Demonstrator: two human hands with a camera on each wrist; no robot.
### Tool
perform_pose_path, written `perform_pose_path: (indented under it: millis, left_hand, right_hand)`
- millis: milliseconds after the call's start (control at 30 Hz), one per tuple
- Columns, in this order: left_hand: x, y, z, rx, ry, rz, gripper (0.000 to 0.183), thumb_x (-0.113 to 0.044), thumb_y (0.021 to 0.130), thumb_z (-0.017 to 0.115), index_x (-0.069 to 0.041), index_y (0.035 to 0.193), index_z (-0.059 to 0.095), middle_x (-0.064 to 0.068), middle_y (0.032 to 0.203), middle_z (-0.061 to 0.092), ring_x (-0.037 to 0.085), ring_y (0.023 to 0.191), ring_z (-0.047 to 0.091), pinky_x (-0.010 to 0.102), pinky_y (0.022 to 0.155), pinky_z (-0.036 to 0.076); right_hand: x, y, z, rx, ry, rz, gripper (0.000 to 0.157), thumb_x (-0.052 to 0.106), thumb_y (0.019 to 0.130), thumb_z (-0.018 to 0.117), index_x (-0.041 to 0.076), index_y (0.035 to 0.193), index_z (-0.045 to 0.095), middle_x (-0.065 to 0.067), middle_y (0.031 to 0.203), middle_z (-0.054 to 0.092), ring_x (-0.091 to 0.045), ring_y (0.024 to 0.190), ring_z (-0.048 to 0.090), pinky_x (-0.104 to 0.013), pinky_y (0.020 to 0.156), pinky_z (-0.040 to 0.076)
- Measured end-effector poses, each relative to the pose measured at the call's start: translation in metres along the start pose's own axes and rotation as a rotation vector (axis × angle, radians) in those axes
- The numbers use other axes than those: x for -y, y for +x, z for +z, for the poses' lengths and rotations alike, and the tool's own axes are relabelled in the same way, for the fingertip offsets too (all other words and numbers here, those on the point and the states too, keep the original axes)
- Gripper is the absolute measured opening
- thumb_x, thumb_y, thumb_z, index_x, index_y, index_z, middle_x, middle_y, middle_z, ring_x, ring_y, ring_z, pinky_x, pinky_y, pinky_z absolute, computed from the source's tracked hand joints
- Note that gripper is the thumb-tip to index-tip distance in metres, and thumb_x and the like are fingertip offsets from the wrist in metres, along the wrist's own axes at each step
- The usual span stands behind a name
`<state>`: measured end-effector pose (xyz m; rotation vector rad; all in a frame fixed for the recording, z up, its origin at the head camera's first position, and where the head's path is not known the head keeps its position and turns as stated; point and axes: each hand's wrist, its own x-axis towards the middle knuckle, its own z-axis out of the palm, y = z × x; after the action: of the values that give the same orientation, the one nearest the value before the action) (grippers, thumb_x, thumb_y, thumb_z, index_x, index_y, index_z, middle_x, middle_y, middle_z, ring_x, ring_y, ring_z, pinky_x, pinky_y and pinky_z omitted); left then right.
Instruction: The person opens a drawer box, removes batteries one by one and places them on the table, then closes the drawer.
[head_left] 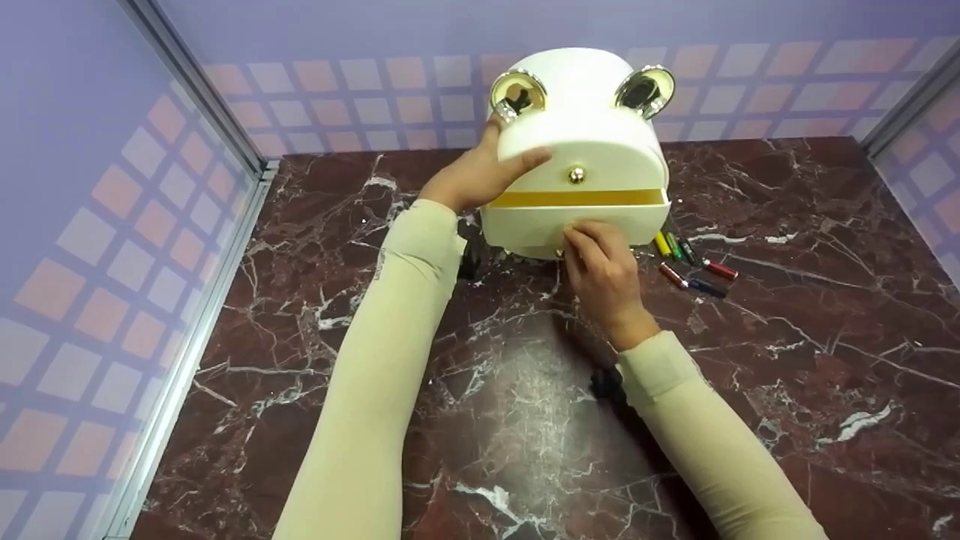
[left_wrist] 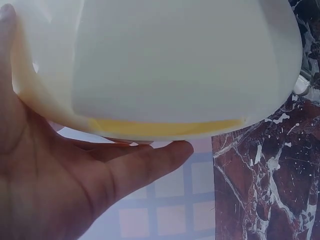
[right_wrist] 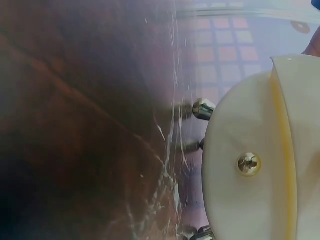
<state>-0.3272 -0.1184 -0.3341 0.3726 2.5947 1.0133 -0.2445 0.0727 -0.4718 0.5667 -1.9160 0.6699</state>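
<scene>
A white rounded cabinet with small drawers (head_left: pixel 577 82) stands at the back of the table, with two shiny gold ring-shaped pieces on its top. Its middle drawer (head_left: pixel 517 225) is pulled partly out, showing a yellow inside. My left hand (head_left: pixel 476 172) steadies the cabinet's left side, thumb across the front and the other fingers fairly straight along the side. At the middle drawer's front, the fingertips of my right hand (head_left: pixel 600 262) pinch its knob, which they hide. A gold knob (head_left: pixel 576 175) shows on the upper drawer, another knob (right_wrist: pixel 249 164) on the lower one.
Several short coloured sticks, including a yellow one (head_left: pixel 663 244) and a red one (head_left: pixel 720 269), lie on the dark red marbled table (head_left: pixel 787 337) right of the cabinet. Tiled-pattern walls (head_left: pixel 360 82) stand behind and at both sides.
</scene>
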Motion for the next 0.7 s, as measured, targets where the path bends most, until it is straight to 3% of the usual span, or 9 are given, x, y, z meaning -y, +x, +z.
perform_pose_path:
  millis: [433, 700]
  left_hand:
    - [-0.003, 0.0, 0.001, 0.002, -0.026, -0.015, 0.124, -0.085, 0.074, 0.048, -0.019, 0.154, -0.017, 0.017, 0.159, 0.025, 0.03, 0.14, 0.04, 0.04, 0.115, 0.035]
    - [-0.001, 0.0, 0.0, -0.009, -0.009, -0.043, 0.124, -0.087, 0.073, 0.047, -0.021, 0.154, -0.019, 0.018, 0.157, 0.03, 0.03, 0.136, 0.045, 0.039, 0.112, 0.039]
  right_hand:
    - [-0.016, 0.01, 0.008, 0.057, -0.001, 0.06, 0.014, 0.002, 0.083, 0.072, -0.002, 0.097, 0.071, -0.015, 0.1, 0.067, -0.032, 0.096, 0.062, -0.04, 0.088, 0.053]
    - [-0.013, 0.013, 0.014, 0.067, -0.004, 0.126, 0.011, 0.006, 0.089, 0.068, 0.0, 0.096, 0.073, -0.013, 0.1, 0.068, -0.031, 0.096, 0.063, -0.041, 0.088, 0.053]
